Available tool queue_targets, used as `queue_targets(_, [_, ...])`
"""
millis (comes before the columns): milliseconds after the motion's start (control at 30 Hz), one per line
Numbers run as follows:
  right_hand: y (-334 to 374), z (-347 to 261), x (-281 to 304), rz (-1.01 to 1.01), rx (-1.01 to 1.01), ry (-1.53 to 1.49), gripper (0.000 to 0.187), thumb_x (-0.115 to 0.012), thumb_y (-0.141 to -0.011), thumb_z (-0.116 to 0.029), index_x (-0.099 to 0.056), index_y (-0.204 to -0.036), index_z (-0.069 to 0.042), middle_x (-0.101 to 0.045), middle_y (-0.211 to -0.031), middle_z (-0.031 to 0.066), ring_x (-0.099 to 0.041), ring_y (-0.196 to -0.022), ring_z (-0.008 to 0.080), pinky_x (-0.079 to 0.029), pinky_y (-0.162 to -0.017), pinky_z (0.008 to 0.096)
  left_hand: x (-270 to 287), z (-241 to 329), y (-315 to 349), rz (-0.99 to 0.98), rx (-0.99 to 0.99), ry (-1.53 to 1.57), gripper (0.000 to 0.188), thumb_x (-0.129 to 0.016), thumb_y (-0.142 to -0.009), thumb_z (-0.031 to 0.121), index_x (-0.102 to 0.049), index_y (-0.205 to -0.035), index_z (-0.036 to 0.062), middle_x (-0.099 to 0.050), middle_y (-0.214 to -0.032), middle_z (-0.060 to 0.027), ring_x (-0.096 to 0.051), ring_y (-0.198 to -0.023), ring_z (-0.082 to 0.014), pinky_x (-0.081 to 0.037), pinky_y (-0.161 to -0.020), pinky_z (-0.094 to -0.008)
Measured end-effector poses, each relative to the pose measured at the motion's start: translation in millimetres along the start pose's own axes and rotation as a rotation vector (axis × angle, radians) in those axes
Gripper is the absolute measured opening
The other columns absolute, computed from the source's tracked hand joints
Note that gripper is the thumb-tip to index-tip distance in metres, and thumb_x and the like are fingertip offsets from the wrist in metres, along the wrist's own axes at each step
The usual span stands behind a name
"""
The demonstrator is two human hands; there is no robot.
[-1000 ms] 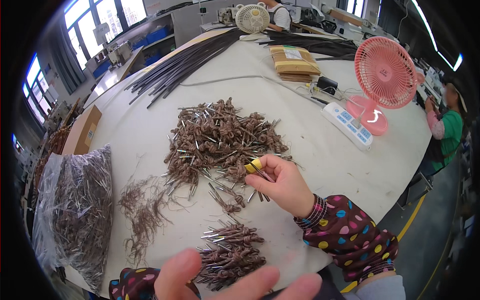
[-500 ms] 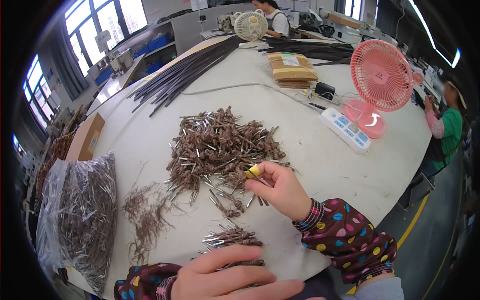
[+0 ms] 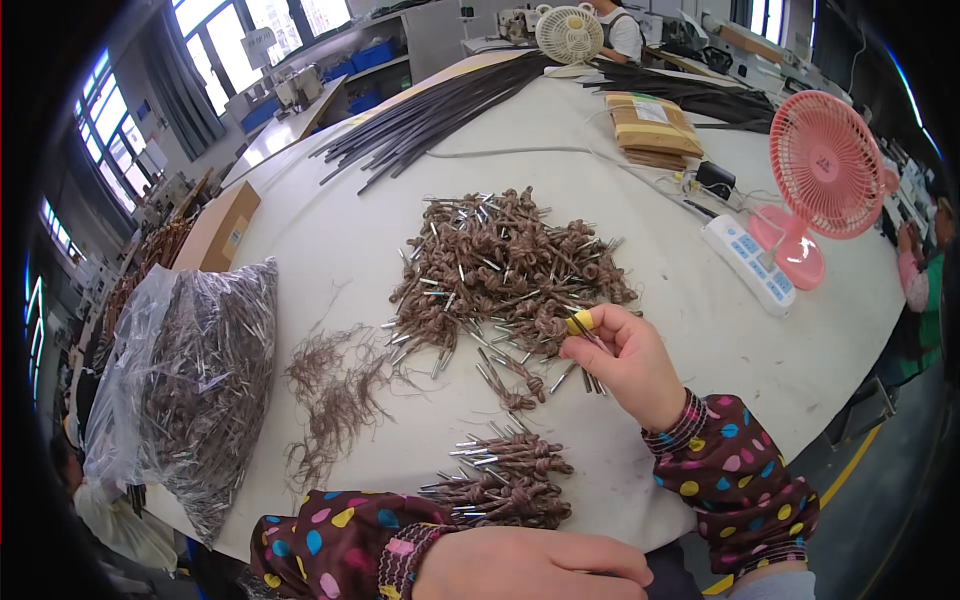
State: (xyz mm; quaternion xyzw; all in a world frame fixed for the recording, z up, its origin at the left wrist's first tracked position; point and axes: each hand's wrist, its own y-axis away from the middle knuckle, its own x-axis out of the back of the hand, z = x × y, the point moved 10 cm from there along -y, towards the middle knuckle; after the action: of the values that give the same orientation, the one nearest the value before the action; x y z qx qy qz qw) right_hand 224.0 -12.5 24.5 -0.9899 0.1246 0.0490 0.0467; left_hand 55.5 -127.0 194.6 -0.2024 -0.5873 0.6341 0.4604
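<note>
At the right of the heap, my right hand is pinched around a slim dark item, whose kind I cannot make out. Yellow tape wraps one of its fingertips. Brown cords with metal tips, tied in knots, form a big heap before me. Two or so loose cords lie apart beside the heap. Nearer me is a smaller stack of knotted cords. My left hand is at the lower edge, fingers stretched to the right and partly cut off, just below this stack.
A clear plastic bag full of cords stands at left, beside loose brown fibres. A cardboard box, black strips, a brown packet, a power strip and a pink fan are around the table.
The view has swung left, so the table contents sit farther right. My left hand has moved lower, away from the small stack. My right hand keeps its pinch beside the heap.
</note>
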Motion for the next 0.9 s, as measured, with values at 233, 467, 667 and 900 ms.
queue_targets(233, [1, -3, 3, 0.030, 0.019, -0.010, 0.018, -0.065, -0.086, -0.006, -0.057, -0.101, 0.001, -0.062, -0.089, 0.0000, -0.055, -0.079, 0.0029, -0.045, -0.071, 0.0178, -11, 6, -14, 0.102, -0.055, -0.113, 0.025, -0.057, -0.084, 0.009, -0.072, -0.104, 0.0130, -0.060, -0.104, -0.0019, -0.050, -0.068, -0.0132, -0.047, -0.069, -0.0281])
queue_targets(467, [4, -3, 2, 0.044, 0.025, 0.014, 0.016, -0.065, -0.086, -0.005, -0.058, -0.099, 0.001, -0.063, -0.089, -0.0003, -0.054, -0.079, 0.0019, -0.044, -0.068, 0.0176, 45, -48, 50, -0.131, 0.512, -0.392, 0.035, -0.071, -0.070, 0.001, -0.063, -0.103, 0.0086, -0.062, -0.111, -0.0117, -0.061, -0.077, -0.0152, -0.052, -0.073, -0.0309])
queue_targets(667, [5, 2, -3, 0.065, 0.041, -0.002, 0.016, -0.066, -0.086, -0.005, -0.058, -0.098, 0.002, -0.063, -0.087, 0.0004, -0.054, -0.075, 0.0017, -0.044, -0.064, 0.0178, 80, -152, 136, 0.265, 1.254, -0.184, 0.050, -0.059, -0.086, -0.001, -0.036, -0.130, 0.0029, -0.058, -0.113, -0.0135, -0.058, -0.071, -0.0103, -0.050, -0.059, -0.0233])
queue_targets(900, [3, 17, 0, 0.089, 0.001, 0.019, 0.018, -0.067, -0.085, -0.010, -0.059, -0.096, 0.001, -0.062, -0.082, -0.0005, -0.051, -0.071, 0.0014, -0.041, -0.060, 0.0183, 81, -163, 149, 0.220, 1.208, -0.292, 0.046, -0.068, -0.083, 0.004, -0.046, -0.124, 0.0036, -0.065, -0.085, -0.0075, -0.061, -0.071, -0.0120, -0.052, -0.062, -0.0253])
